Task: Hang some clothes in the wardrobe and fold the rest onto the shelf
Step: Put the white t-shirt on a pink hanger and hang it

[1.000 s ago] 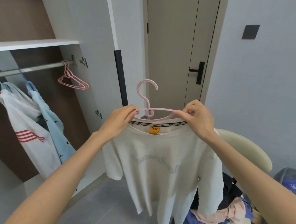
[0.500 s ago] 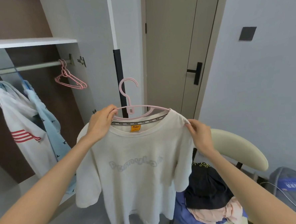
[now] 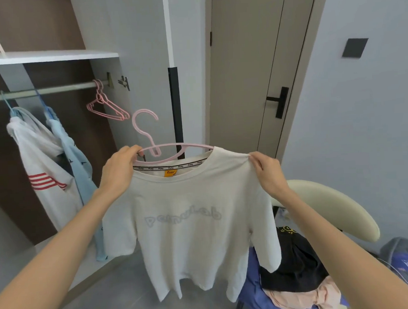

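Sliding outward from the collar, the right hand (image 3: 268, 174) has reached the cream T-shirt's (image 3: 190, 215) right shoulder and pinches the fabric there between thumb and fingers (image 3: 254, 159). The left hand (image 3: 117, 174) has its fingers (image 3: 128, 150) curled round the left arm of the pink hanger (image 3: 174, 146). The T-shirt hangs on that hanger in mid-air, in front of the open wardrobe. On the rail (image 3: 51, 90), two garments (image 3: 44, 169) hang at the left and spare pink hangers (image 3: 107, 107) at its right end. A chair (image 3: 333, 208) at right carries heaped clothes (image 3: 296, 273).
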